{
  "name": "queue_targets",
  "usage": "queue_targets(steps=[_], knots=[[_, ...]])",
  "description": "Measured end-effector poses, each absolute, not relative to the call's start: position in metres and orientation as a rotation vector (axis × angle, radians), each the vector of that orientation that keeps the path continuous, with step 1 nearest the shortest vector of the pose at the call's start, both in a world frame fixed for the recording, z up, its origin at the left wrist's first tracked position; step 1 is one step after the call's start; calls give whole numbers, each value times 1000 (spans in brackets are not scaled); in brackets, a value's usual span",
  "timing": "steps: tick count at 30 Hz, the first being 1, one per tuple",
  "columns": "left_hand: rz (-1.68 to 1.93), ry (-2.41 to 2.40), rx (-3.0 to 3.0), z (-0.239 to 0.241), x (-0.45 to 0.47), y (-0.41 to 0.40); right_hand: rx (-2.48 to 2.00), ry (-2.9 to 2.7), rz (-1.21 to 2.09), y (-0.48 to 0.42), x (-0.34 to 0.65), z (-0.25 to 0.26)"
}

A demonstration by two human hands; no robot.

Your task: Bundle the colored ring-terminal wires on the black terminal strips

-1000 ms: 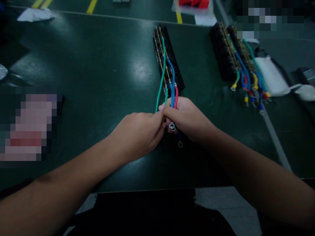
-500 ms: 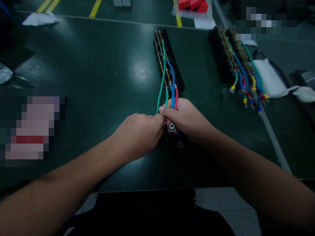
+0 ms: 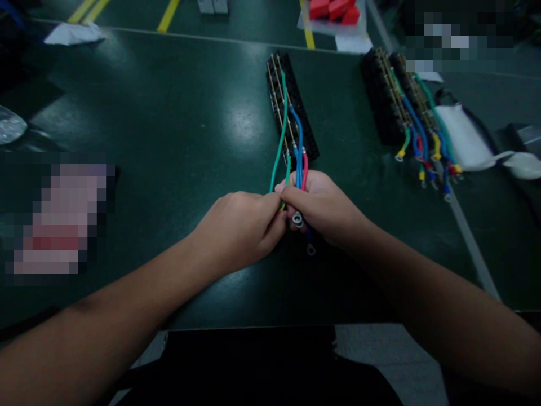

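A long black terminal block (image 3: 310,134) with brass-coloured strips lies on the green table, its near end towards me. Green wires (image 3: 278,152), blue wires (image 3: 300,138) and a red wire (image 3: 305,169) run from it to my hands. My right hand (image 3: 315,194) is closed round the wire bundle, thumb on top; ring terminals (image 3: 297,219) stick out below its fingers. Fingers curled, my left hand (image 3: 253,220) pinches the green wires close to their ends, touching the right fingertips. A bit of yellow shows between the hands. The wire tips there are mostly hidden.
Two similar wired black blocks (image 3: 382,113) lie at the right, beside a white packet (image 3: 462,135) and a dark cable. Red parts (image 3: 333,8) lie on a plastic bag at the back. A blurred-out flat object (image 3: 63,220) lies at left. The table's front edge (image 3: 253,327) runs near my body.
My left hand's fingers have shifted slightly, with the thumb now showing apart from the knuckles and more yellow visible. The right hand keeps its hold; the whole view has moved a little.
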State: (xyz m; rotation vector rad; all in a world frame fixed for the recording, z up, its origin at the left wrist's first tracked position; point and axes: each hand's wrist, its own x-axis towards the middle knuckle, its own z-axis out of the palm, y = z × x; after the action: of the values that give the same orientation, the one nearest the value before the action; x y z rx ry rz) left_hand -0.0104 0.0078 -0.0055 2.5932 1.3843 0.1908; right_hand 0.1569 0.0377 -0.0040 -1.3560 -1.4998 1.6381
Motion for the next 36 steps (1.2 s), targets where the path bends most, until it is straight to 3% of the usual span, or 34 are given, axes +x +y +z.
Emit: queue_targets(steps=[36], knots=[[211,1377,2595,-4,-12,7,-1346,-1495,1645,38,157,-4]])
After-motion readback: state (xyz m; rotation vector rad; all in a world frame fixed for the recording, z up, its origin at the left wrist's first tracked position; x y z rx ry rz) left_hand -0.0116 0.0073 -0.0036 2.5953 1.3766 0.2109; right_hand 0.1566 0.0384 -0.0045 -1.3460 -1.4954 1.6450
